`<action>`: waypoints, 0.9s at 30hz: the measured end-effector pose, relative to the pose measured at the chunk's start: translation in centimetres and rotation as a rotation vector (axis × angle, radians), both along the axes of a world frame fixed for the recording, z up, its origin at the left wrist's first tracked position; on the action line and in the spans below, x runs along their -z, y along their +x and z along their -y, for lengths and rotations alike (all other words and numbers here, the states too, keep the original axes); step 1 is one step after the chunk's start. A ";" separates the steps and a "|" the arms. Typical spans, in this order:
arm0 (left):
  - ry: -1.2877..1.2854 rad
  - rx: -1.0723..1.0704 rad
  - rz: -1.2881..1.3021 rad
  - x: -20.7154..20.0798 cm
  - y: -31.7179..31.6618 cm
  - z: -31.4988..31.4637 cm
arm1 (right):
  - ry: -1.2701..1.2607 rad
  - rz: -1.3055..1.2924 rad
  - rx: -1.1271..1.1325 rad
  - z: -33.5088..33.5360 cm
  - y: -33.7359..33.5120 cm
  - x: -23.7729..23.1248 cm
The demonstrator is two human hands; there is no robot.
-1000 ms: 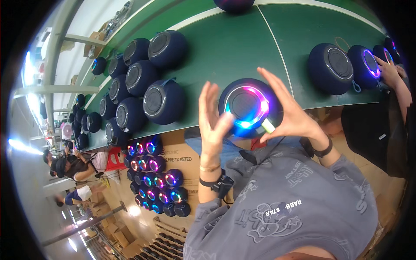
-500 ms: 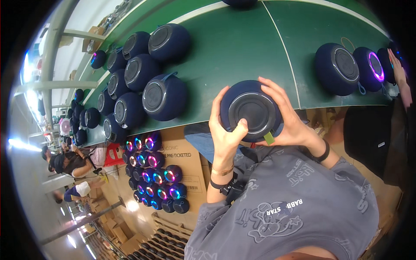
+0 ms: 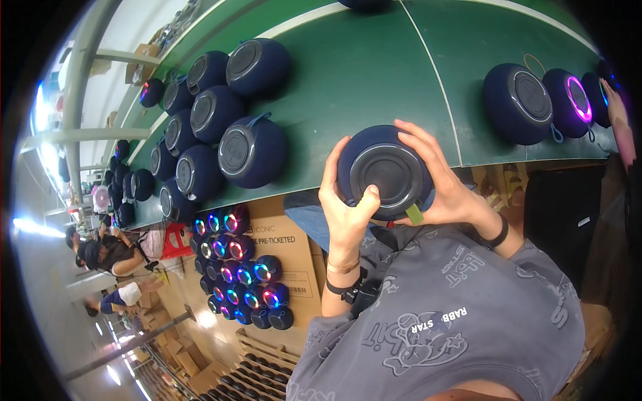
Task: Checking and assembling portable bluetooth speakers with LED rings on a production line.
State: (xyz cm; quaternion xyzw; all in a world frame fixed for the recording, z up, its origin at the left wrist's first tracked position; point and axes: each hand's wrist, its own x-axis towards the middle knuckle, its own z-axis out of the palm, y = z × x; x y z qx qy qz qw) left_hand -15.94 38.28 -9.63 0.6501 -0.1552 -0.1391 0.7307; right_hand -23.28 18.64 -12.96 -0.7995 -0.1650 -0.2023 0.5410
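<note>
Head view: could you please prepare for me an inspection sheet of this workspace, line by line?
Surface: green table with white line markings.
Job's things: held speaker, dark blue, no light on its visible face; green tab at its lower edge.
Clutter: grouped speakers at table's left; many lit speakers beyond its near edge.
Hands: left hand and right hand grip the held speaker from opposite sides.
Cables: none clearly made out.
Surroundings: co-worker's hand at far right.

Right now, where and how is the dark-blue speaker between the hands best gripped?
The dark-blue speaker is probably best cupped by its bulging sides, from left and right, as the left hand and right hand do: the body is rounded, its dark end face turned toward the camera. I'd avoid the small green tab at its near edge.
</note>
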 end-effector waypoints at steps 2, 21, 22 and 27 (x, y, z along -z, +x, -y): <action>-0.009 0.006 -0.003 -0.1 0.0 0.0 | 0.007 -0.006 -0.001 0.0 0.0 0.0; -0.006 -0.001 0.037 0.3 0.1 0.1 | 0.001 -0.004 -0.009 0.0 0.1 0.2; -0.006 -0.001 0.036 0.3 0.1 0.1 | -0.003 -0.004 -0.008 0.0 0.1 0.2; -0.010 0.011 0.024 0.3 0.1 0.0 | 0.000 -0.001 -0.010 0.0 0.1 0.1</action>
